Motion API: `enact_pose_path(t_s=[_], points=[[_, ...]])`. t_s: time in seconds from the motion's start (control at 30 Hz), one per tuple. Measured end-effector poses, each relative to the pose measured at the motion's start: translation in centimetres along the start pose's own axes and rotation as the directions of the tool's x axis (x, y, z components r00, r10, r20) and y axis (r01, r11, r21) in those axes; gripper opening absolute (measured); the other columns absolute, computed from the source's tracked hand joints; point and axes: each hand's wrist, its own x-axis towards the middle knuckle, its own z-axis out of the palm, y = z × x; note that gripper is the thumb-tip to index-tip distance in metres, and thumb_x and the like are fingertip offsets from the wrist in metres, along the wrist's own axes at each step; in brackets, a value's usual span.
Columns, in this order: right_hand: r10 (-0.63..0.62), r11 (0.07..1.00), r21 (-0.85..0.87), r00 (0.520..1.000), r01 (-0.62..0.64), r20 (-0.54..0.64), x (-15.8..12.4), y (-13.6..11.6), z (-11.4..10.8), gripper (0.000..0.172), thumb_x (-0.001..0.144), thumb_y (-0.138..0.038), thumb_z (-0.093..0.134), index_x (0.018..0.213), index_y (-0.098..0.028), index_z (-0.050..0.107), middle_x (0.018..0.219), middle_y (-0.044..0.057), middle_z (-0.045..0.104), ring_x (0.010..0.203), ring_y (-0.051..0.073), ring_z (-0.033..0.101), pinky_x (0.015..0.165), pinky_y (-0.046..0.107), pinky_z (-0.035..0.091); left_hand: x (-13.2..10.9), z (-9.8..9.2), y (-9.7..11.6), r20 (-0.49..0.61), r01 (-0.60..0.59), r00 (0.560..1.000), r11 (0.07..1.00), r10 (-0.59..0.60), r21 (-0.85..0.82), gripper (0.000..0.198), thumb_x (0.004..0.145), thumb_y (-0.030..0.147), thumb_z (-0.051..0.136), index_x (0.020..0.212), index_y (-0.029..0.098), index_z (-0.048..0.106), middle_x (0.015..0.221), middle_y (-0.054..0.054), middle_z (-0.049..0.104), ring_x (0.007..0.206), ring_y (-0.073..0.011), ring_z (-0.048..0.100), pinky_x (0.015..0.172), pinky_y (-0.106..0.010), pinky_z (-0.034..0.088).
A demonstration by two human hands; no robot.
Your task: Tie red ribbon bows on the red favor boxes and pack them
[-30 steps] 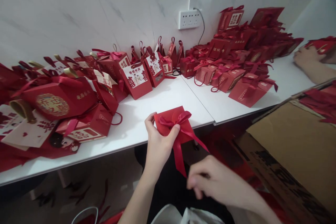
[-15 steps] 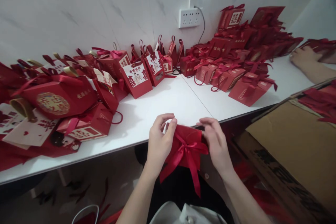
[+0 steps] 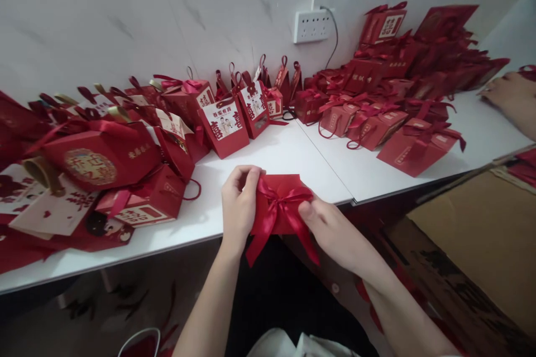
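Between my two hands, at the front edge of the white table, is a red gift box [image 3: 280, 181] with a shiny red ribbon [image 3: 274, 217] tied in a bow on its face. The ribbon's two tails hang down toward my lap. My left hand [image 3: 240, 198] grips the box's left side, thumb on top and fingers curled around it. On the other side, my right hand [image 3: 329, 223] is closed on the right edge near a loop of the bow, its fingertips partly hidden behind the box.
Several finished-looking red boxes [image 3: 104, 150] crowd the table's left side. More boxes with bows [image 3: 419, 145] are piled at the right. A socket strip [image 3: 312, 26] is on the wall. A cardboard carton [image 3: 473, 217] stands at the right, below another person's hand [image 3: 502, 92].
My right hand has moved in and closed on the box's right side; before, its fingers were apart. The box has risen and shifted left, over the table edge.
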Motion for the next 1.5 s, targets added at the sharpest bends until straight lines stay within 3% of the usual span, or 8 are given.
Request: enact_pose_path(t_s=[0.17,0.3,0.47,0.6,1.0,1.23,1.4,1.5], points=[[0.107,0.994,0.042,0.994,-0.105,-0.031,1.4,0.1,0.3,0.046,0.088,-0.063,0.036,0.08,-0.022,0.055,0.065,-0.001,0.057,0.061,0.016,0.054,0.059,0.027,0.044,-0.4,-0.6,-1.0,-0.054,-0.038,0.998,0.997,0.034,-0.073,0.026,0.087,0.029,0.042,0.075,0.018,0.062,0.083,-0.003,0.065,0.084,-0.0159,0.059,0.081,-0.027,0.044],[0.122,0.991,0.066,0.992,-0.119,-0.045,2.0,0.1,0.7,0.041,0.088,-0.054,0.042,0.064,-0.021,0.043,0.061,-0.004,0.05,0.059,0.013,0.049,0.056,0.025,0.038,-1.0,-1.2,-1.9,0.07,-0.139,0.985,0.969,0.157,-0.206,0.023,0.08,0.024,0.042,0.095,0.019,0.059,0.099,-0.005,0.063,0.098,-0.0196,0.057,0.089,-0.032,0.043],[0.093,0.95,0.297,0.996,-0.093,0.016,2.4,0.6,1.0,0.027,0.087,-0.042,0.049,0.07,-0.021,0.048,0.099,0.002,0.063,0.084,0.016,0.06,0.076,0.028,0.046,-1.2,-2.1,-2.5,0.229,-0.266,0.931,0.958,0.284,-0.106,0.034,0.072,0.016,0.05,0.104,0.022,0.056,0.125,-0.007,0.053,0.128,-0.0241,0.04,0.107,-0.04,0.031],[0.024,0.947,0.32,0.999,-0.012,-0.032,2.3,0.8,1.0,0.025,0.086,-0.037,0.05,0.068,-0.02,0.05,0.125,0.005,0.055,0.111,0.02,0.055,0.094,0.03,0.041,-1.6,-2.0,-2.0,0.122,-0.193,0.973,0.981,0.194,-0.015,0.014,0.083,0.019,0.051,0.095,0.022,0.056,0.122,-0.007,0.054,0.12,-0.0209,0.049,0.102,-0.037,0.04],[0.039,0.964,0.263,0.997,-0.02,-0.067,1.8,1.4,1.6,0.023,0.087,-0.039,0.049,0.074,-0.02,0.052,0.123,0.005,0.055,0.11,0.02,0.055,0.084,0.029,0.046,-1.8,-2.0,-1.3,0.042,-0.198,0.98,0.962,0.194,0.186,0.003,0.081,0.018,0.056,0.081,0.02,0.053,0.106,-0.006,0.059,0.108,-0.0196,0.056,0.089,-0.035,0.05],[0.058,0.963,0.268,0.995,-0.035,-0.08,1.8,1.3,1.8,0.024,0.086,-0.041,0.05,0.074,-0.02,0.053,0.121,0.006,0.056,0.108,0.021,0.055,0.087,0.031,0.047,-2.4,-1.9,-1.6,-0.153,-0.298,0.908,0.859,0.39,0.417,0.007,0.08,0.018,0.056,0.085,0.02,0.052,0.08,-0.001,0.057,0.075,-0.0144,0.055,0.072,-0.03,0.048],[0.045,0.963,0.269,0.994,-0.016,-0.104,1.7,1.3,1.9,0.023,0.086,-0.039,0.051,0.074,-0.019,0.053,0.121,0.007,0.057,0.107,0.021,0.057,0.087,0.031,0.048,-2.5,-2.4,-1.5,0.009,-0.245,0.967,0.917,0.255,0.314,0.012,0.084,0.016,0.047,0.092,0.02,0.055,0.078,0.0,0.056,0.069,-0.0124,0.053,0.063,-0.025,0.044],[0.048,0.966,0.259,0.994,-0.021,-0.097,1.7,1.3,1.9,0.024,0.086,-0.04,0.05,0.075,-0.02,0.053,0.121,0.008,0.057,0.105,0.02,0.058,0.085,0.03,0.049,-2.1,-3.4,-1.4,0.211,-0.324,0.938,0.911,0.274,0.257,0.014,0.084,0.016,0.046,0.091,0.021,0.057,0.078,-0.001,0.054,0.069,-0.0132,0.05,0.063,-0.026,0.042]])
